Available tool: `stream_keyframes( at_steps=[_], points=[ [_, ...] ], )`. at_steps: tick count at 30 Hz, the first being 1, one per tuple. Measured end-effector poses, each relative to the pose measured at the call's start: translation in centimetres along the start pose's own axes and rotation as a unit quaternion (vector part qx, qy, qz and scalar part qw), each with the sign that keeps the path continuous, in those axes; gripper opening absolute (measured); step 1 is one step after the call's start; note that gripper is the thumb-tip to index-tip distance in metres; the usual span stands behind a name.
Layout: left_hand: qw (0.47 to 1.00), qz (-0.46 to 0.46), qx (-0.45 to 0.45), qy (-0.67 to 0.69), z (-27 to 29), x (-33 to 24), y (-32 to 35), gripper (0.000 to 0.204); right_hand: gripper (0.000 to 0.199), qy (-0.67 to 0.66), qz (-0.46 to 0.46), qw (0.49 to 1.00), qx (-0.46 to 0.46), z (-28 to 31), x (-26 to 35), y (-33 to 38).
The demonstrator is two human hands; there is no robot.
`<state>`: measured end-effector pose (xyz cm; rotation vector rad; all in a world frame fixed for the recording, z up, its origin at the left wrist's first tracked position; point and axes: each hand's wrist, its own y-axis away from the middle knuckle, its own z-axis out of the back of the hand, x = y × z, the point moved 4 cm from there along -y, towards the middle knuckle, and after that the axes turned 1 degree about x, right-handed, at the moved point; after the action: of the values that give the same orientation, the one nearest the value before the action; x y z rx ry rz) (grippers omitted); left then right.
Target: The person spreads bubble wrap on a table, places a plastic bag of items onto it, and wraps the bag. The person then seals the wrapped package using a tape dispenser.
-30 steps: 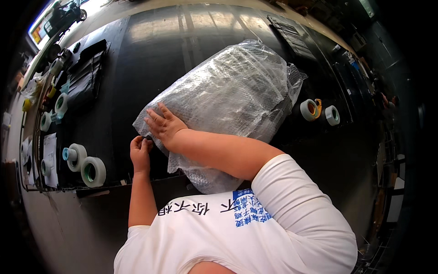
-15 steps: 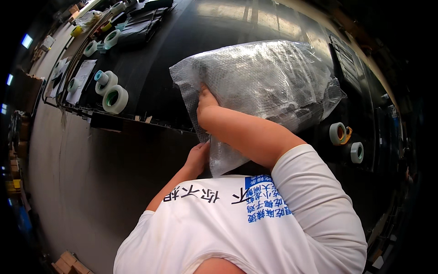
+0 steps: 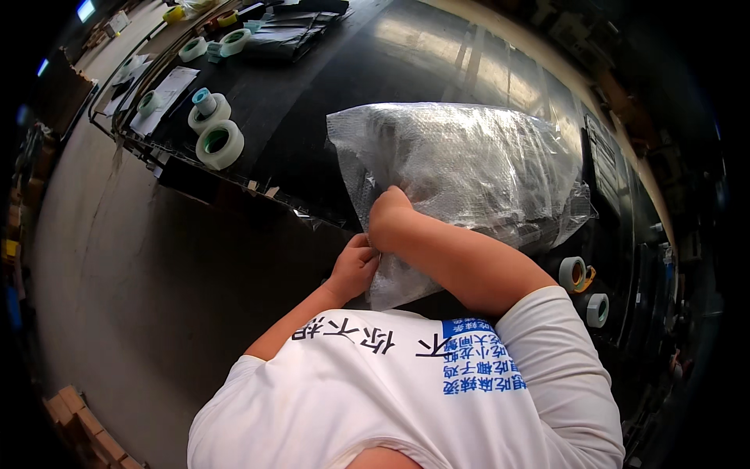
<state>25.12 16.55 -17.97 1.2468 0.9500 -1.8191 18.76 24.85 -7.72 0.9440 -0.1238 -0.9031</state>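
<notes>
A bulky package in clear bubble wrap (image 3: 476,168) lies across the front edge of the black table, with a loose flap hanging toward my body. My left hand (image 3: 356,267) is closed on the near left edge of the wrap, just off the table edge. Right beside it, my right hand (image 3: 390,219) reaches across the package's near side, its fingers curled into the wrap where creases gather. Both hands' fingertips are partly hidden. What the wrap encloses cannot be made out through the plastic.
Rolls of clear tape (image 3: 220,145) stand at the table's left edge near a paper sheet (image 3: 166,98). Dark plastic bags (image 3: 293,33) are piled farther back. Right of the package lie a tape roll (image 3: 571,273) with a yellow-orange piece and another roll (image 3: 598,310).
My right hand has slid down along the wrap toward my left hand, and its fingers have curled in. The wrap's left side is now creased and drawn in. The view has shifted.
</notes>
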Motion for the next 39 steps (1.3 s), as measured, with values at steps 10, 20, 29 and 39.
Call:
stream_keyframes(
  at_steps=[10,20,29,39],
  points=[
    [0.977,-0.019,0.214,-0.014,-7.1,-4.2,0.4,0.037,0.024,-0.104,0.011,0.994,0.014,-6.2,0.8,5.1],
    [0.930,-0.012,0.334,0.151,-9.0,-1.1,0.8,0.035,0.023,-0.283,-0.222,0.903,-0.235,-7.0,2.0,2.2],
    [0.952,-0.045,0.283,-0.107,-1.0,-1.0,-2.4,0.040,0.020,-0.327,-0.199,0.873,-0.303,-7.1,1.0,3.3],
    [0.807,0.293,0.287,0.426,-2.3,-4.1,-3.8,0.045,0.041,-0.280,-0.074,0.726,-0.623,-8.0,-0.6,12.6]
  ],
)
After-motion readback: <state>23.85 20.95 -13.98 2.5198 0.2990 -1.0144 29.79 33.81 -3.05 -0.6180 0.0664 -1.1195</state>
